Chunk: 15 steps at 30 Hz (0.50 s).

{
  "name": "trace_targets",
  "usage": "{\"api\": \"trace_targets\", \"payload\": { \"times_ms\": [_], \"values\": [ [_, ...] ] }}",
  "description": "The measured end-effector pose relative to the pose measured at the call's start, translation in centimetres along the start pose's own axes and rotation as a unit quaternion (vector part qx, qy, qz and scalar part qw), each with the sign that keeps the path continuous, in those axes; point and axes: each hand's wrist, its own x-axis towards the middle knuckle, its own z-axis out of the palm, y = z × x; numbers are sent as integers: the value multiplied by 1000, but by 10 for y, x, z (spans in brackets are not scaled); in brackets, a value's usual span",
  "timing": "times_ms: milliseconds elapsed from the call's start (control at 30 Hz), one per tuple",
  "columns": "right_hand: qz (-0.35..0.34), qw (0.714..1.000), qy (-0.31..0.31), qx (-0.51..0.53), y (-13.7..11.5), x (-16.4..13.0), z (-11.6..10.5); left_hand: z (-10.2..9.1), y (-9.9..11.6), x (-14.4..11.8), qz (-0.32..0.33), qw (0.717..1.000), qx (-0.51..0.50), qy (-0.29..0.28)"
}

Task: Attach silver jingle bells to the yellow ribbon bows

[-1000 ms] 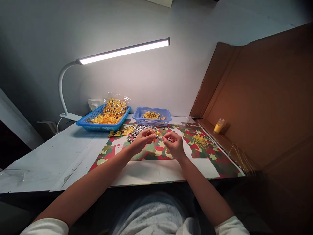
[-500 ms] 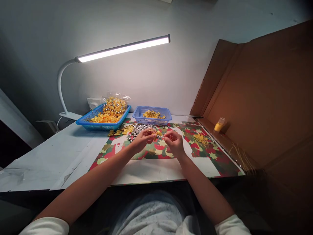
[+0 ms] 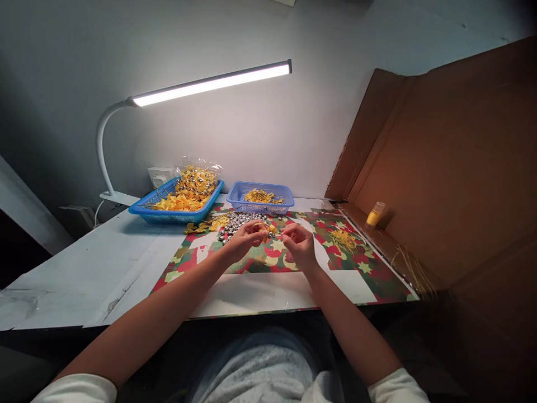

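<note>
My left hand (image 3: 248,237) is closed in a pinch on a yellow ribbon (image 3: 264,227), which curves over its fingertips. A small silver bell (image 3: 271,234) shows just beyond those fingertips, between my two hands; whether it is attached to the ribbon I cannot tell. Close by on the right, my right hand (image 3: 299,244) has its thumb and forefinger pressed together, and what they hold is too small to make out. Behind my left hand lies a heap of silver bells (image 3: 243,223), with yellow petal-like pieces (image 3: 216,224) on its left.
A blue basket (image 3: 168,218) heaped with yellow pieces and a bagged lot stands at the back left. Another blue basket (image 3: 235,200) holds yellow stringy pieces. Yellow cords (image 3: 344,239) lie right, near a small yellow-filled bottle (image 3: 375,215) and a cardboard wall (image 3: 453,157). A lamp (image 3: 213,84) hangs above.
My hands keep almost the same place and pinch. The view has shifted very slightly; nothing has been let go or picked up that I can see.
</note>
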Motion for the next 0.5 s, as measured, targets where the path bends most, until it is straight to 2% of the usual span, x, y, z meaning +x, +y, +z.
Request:
{"api": "trace_targets", "payload": {
  "times_ms": [500],
  "values": [
    [10,1000,11,-8,0,-1,-1,1,2,-1,-3,1000,1,-6]
  ]
}}
